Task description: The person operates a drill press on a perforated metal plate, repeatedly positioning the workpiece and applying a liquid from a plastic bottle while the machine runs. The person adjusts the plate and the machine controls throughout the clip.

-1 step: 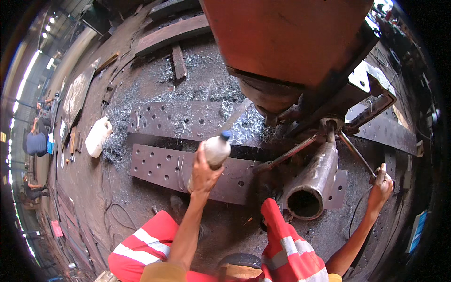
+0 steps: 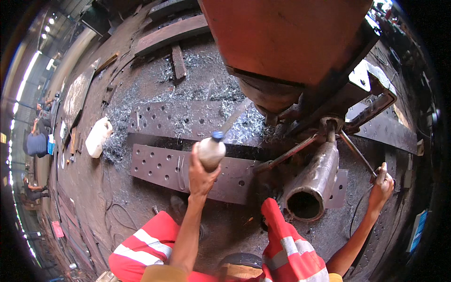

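My left hand (image 2: 202, 177) is wrapped round a cloudy plastic bottle (image 2: 211, 152) with a blue cap (image 2: 217, 135), held over a drilled steel plate (image 2: 155, 164). At the far right my right hand (image 2: 383, 183) grips the end of a metal handle bar (image 2: 354, 149). That bar runs to a hub just behind a thick steel pipe (image 2: 314, 188), whose open end faces me. Above stands a large reddish-brown drilling machine (image 2: 286, 42). Its tool, by the heap of shavings, is mostly hidden.
Metal shavings (image 2: 197, 66) lie around a second drilled plate (image 2: 164, 117). A white jerrycan (image 2: 99, 137) stands to the left, with a steel beam (image 2: 174, 34) at the back. A cable (image 2: 121, 214) loops on the floor. Another person (image 2: 36, 141) sits far left.
My left hand and the bottle have shifted slightly left and down. My right hand stays on the handle bar, almost unmoved.
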### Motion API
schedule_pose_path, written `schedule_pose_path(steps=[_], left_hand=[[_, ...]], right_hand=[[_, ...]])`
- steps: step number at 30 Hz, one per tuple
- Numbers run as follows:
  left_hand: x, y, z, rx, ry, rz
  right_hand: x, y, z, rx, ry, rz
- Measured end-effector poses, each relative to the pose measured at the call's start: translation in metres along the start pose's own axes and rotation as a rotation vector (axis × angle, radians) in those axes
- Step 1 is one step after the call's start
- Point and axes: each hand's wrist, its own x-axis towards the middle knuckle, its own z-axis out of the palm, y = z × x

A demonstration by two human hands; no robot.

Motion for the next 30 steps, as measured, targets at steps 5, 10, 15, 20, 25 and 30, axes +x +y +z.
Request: schedule_pose_path(steps=[5,10,15,20,25,30], left_hand=[[-0.042,-0.014,-0.022,-0.515,0.342,-0.136],[-0.065,-0.009,0.001,-0.434,0.387,0.036],[-0.094,-0.042,-0.005,-0.154,0.263,-0.049],[-0.07,-0.066,-0.074,-0.441,0.035,-0.067],[0.029,-0.086,-0.057,-0.227,0.155,-0.227],[0.128,-0.096,0.015,0.185,-0.302,0.169]], right_hand=[[0.003,-0.005,0.009,0.042,0.013,-0.015],[0.004,-0.002,0.011,0.045,0.043,0.027],[0.004,0.005,0.014,0.029,0.074,0.0],[0.004,0.011,0.016,0.021,0.093,0.016],[0.002,0.008,0.013,0.024,0.127,0.006],[0.004,-0.003,0.013,-0.01,0.066,0.032]])
